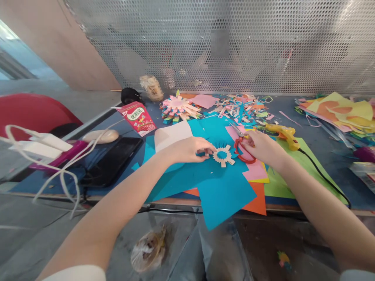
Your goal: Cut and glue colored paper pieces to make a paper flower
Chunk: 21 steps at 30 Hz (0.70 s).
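A pale, notched paper ring [216, 157] with a few longer tabs lies over blue paper [225, 199]. At its left edge, my left hand [199, 150] is closed, fingers curled, with the fingertips pinching the rim. To the right of the ring, my right hand [258, 143] has its fingers closed around the middle of a pair of scissors [249, 159]. The red handles hang toward me and the metal blades point away to the upper left. Pink paper [256, 171] lies beneath the scissors.
A yellow glue gun [285, 134] rests on green paper [310, 168]. Behind are a fringed paper flower [178, 105] and a heap of paper scraps [243, 107]. A red carton [137, 118], a black phone [117, 160] and white cables [63, 175] lie left.
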Available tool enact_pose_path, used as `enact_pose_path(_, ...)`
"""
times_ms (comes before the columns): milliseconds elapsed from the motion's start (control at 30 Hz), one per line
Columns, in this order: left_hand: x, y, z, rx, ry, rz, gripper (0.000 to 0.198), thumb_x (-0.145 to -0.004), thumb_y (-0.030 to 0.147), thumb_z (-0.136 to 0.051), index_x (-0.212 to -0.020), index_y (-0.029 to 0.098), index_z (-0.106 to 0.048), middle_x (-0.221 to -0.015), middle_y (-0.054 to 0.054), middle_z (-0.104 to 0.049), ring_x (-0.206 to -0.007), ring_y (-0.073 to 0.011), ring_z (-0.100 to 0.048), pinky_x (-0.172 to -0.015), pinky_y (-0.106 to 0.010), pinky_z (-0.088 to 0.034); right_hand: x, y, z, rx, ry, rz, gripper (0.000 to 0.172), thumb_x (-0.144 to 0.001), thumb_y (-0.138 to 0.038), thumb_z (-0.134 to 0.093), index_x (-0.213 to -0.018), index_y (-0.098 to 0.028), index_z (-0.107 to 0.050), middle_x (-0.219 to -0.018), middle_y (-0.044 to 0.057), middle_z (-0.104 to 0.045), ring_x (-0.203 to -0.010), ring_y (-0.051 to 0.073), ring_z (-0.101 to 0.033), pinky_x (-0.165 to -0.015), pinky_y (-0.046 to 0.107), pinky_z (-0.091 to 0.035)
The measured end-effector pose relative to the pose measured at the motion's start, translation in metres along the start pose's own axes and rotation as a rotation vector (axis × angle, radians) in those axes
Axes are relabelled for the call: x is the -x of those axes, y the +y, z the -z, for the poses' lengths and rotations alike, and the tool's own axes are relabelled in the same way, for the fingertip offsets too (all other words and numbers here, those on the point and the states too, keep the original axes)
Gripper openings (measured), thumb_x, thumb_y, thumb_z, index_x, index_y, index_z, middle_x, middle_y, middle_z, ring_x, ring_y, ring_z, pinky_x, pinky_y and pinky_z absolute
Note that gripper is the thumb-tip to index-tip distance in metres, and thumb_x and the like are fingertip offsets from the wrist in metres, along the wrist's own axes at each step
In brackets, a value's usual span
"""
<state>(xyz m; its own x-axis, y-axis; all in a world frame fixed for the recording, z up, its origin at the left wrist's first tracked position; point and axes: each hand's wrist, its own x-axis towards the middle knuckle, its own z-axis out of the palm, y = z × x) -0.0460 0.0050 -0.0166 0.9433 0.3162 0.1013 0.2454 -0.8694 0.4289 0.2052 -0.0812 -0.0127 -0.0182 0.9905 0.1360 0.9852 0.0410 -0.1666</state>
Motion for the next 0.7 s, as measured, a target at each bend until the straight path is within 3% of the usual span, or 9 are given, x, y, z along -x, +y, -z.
enact_pose_path(67,0.001,-0.001,0.002,0.003,0.012,0.020,0.029,-0.080,0.016,-0.055,-0.106,0.018,-0.065,-0.095,-0.005,-0.071,-0.081,-0.0121,-0.064,-0.073,-0.021,-0.047,0.000,0.003,0.006,0.031,0.083,-0.081,0.024,-0.088,-0.033,-0.045,-0.099,-0.016,-0.058,-0.095,0.012,-0.065,-0.088,0.025,-0.061,-0.070,0.032,-0.045)
enact_pose_path(133,0.003,-0.002,0.004,0.052,0.099,0.055,0.026,-0.080,0.020,-0.056,-0.104,0.018,-0.066,-0.094,-0.004,-0.071,-0.077,-0.0113,-0.064,-0.069,-0.020,-0.048,0.000,0.010,0.013,0.095,0.188,-0.202,0.028,-0.088,-0.034,-0.045,-0.102,-0.014,-0.058,-0.100,0.015,-0.064,-0.095,0.029,-0.061,-0.073,0.038,-0.047)
enact_pose_path(267,0.002,-0.006,0.010,0.382,0.522,0.176,0.025,-0.078,0.028,-0.060,-0.099,0.015,-0.065,-0.091,-0.007,-0.071,-0.072,-0.0138,-0.066,-0.057,-0.022,-0.050,0.000,0.033,0.021,0.221,0.316,-0.565,0.050,-0.083,-0.046,-0.051,-0.110,-0.004,-0.057,-0.107,0.028,-0.060,-0.100,0.042,-0.056,-0.072,0.052,-0.047)
enact_pose_path(367,-0.001,-0.013,0.012,0.650,0.731,0.242,0.033,-0.072,0.027,-0.066,-0.100,0.011,-0.061,-0.093,-0.010,-0.070,-0.070,-0.0163,-0.067,-0.051,-0.023,-0.050,-0.002,0.052,0.020,0.199,0.237,-0.802,0.070,-0.074,-0.056,-0.059,-0.113,0.002,-0.057,-0.109,0.034,-0.057,-0.100,0.046,-0.055,-0.068,0.055,-0.047)
enact_pose_path(533,-0.005,-0.022,0.007,0.839,0.747,0.346,0.037,-0.064,0.018,-0.069,-0.098,0.010,-0.061,-0.095,-0.011,-0.068,-0.073,-0.0175,-0.067,-0.052,-0.025,-0.053,-0.010,0.078,0.015,0.129,0.078,-0.902,0.073,-0.069,-0.057,-0.063,-0.117,-0.003,-0.057,-0.113,0.032,-0.056,-0.108,0.045,-0.053,-0.072,0.053,-0.049)
enact_pose_path(700,-0.006,-0.021,0.002,0.847,0.701,0.418,0.025,-0.069,0.017,-0.062,-0.093,0.010,-0.063,-0.087,-0.010,-0.069,-0.074,-0.0176,-0.068,-0.055,-0.025,-0.053,-0.014,0.097,0.012,0.055,0.017,-0.870,0.053,-0.067,-0.054,-0.062,-0.099,-0.011,-0.065,-0.090,0.021,-0.065,-0.090,0.037,-0.063,-0.071,0.048,-0.049)
